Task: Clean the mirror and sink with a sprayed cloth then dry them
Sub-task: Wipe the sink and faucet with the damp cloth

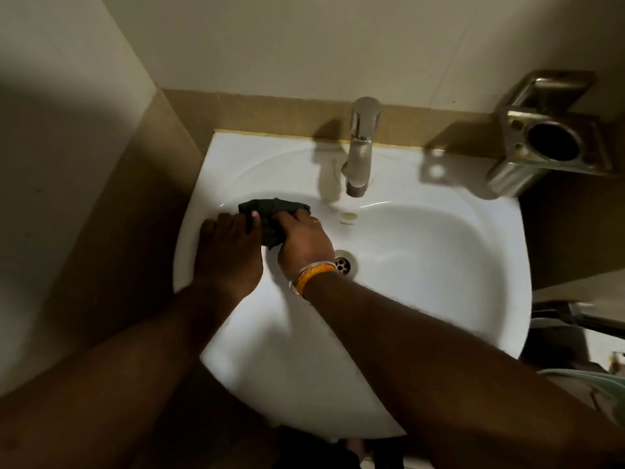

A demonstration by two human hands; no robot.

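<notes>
A white ceramic sink (439, 265) fills the centre of the view, set against a beige tiled wall (304, 45) with a darker tan band along its lower edge. Two bare forearms reach in from the bottom of the frame and meet on the upper-left slope of the basin. The right hand (304, 242) is curled palm-down over a dark cloth (270, 211), its fingers closed on the bunched fabric and pressing it against the porcelain just inside the rim. The left hand (226, 252) lies beside it, palm down; its thumb rests on the near edge of the same cloth, while the other fingers are bent onto the rim, so its hold on the fabric appears light and partial. A chrome tap (360, 147) stands upright at the back centre of the sink, its spout pointing down over the bowl. A brushed-metal holder (548, 137) with one round opening is fixed to the wall at the upper right, above the sink's corner. An orange and silver wristband (313, 274) encircles the right wrist, partly covering the metal drain (345, 264) at the basin floor. A small overflow hole (348, 216) sits below the spout.
</notes>
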